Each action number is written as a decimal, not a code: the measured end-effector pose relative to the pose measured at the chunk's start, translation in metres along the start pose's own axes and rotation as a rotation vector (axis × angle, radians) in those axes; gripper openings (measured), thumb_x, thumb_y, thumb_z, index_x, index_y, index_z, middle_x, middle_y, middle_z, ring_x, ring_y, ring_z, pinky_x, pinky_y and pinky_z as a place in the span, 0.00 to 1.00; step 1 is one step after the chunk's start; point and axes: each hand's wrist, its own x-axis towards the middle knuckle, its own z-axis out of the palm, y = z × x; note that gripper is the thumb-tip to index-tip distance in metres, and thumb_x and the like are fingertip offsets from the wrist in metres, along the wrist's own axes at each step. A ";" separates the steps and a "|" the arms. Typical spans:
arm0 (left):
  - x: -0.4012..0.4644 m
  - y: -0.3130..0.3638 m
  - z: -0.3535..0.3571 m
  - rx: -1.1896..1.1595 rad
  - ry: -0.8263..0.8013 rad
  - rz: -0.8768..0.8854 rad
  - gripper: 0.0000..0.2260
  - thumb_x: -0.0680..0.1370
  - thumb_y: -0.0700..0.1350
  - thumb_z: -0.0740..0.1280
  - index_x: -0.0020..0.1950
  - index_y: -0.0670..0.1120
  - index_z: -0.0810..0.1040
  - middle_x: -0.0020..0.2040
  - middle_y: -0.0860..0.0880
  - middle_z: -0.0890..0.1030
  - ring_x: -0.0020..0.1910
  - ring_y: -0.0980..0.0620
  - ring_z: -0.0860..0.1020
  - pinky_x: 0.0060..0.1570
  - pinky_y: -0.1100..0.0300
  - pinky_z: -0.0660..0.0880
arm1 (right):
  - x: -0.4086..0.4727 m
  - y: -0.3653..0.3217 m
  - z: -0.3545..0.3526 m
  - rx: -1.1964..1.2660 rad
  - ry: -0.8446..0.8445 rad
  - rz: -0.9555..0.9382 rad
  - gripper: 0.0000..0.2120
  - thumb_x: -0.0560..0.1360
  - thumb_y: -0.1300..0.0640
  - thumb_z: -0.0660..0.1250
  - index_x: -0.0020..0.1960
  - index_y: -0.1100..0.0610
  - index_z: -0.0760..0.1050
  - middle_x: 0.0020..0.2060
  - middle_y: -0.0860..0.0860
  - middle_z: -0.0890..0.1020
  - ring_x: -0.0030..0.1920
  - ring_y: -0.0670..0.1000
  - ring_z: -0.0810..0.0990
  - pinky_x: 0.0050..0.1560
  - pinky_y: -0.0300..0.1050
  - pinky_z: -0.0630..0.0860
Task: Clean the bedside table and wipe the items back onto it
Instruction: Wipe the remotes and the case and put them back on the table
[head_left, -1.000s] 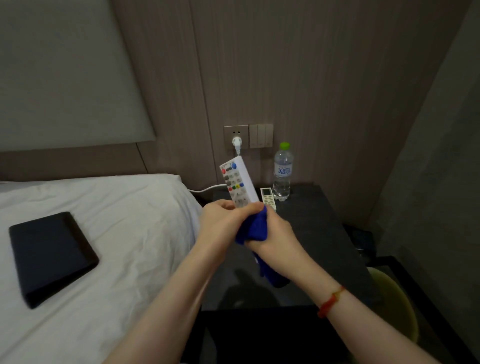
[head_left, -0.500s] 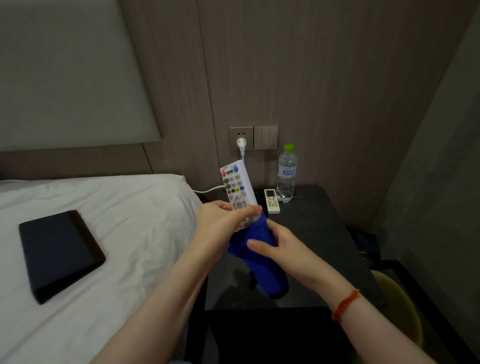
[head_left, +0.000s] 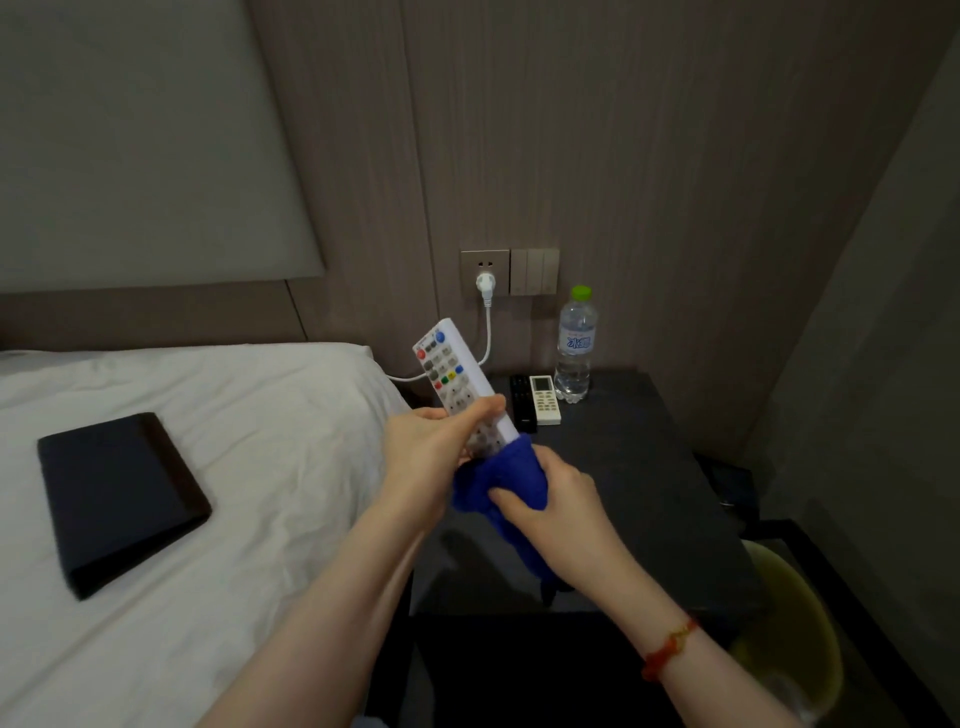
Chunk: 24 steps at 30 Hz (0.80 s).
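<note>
1. Above the dark surface (head_left: 649, 467), the left hand (head_left: 426, 457) grips a white remote (head_left: 457, 379), fingers curled round its lower half, buttons facing the camera.
2. Just below it, the right hand (head_left: 556, 499) grips a blue cloth (head_left: 514, 478), bunched round the remote's lower end.
3. At the back of the surface lie a black remote (head_left: 521, 402) and a small white remote (head_left: 545, 400), side by side, with a bottle (head_left: 575, 348) standing just beside them.
4. On the bed (head_left: 234, 415) lies a black folder (head_left: 119, 499).
</note>
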 end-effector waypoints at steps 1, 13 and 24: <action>0.002 0.000 -0.001 -0.019 0.012 0.003 0.11 0.67 0.43 0.76 0.39 0.45 0.75 0.37 0.47 0.81 0.35 0.54 0.81 0.25 0.68 0.76 | 0.000 0.001 -0.002 -0.007 -0.029 0.009 0.21 0.71 0.51 0.68 0.62 0.50 0.70 0.55 0.50 0.80 0.55 0.51 0.77 0.59 0.50 0.74; 0.013 0.010 0.000 -0.097 0.045 0.031 0.09 0.68 0.42 0.76 0.35 0.43 0.76 0.33 0.47 0.80 0.26 0.57 0.80 0.22 0.69 0.74 | 0.020 -0.010 -0.008 -0.016 -0.107 -0.064 0.18 0.73 0.52 0.67 0.62 0.53 0.71 0.55 0.51 0.79 0.54 0.50 0.78 0.56 0.47 0.75; 0.055 -0.018 0.023 0.005 -0.038 -0.070 0.16 0.68 0.46 0.76 0.49 0.38 0.80 0.39 0.45 0.82 0.38 0.51 0.81 0.33 0.63 0.77 | 0.058 0.007 0.003 0.074 0.007 -0.048 0.16 0.75 0.57 0.65 0.62 0.55 0.70 0.54 0.49 0.77 0.49 0.43 0.75 0.43 0.28 0.69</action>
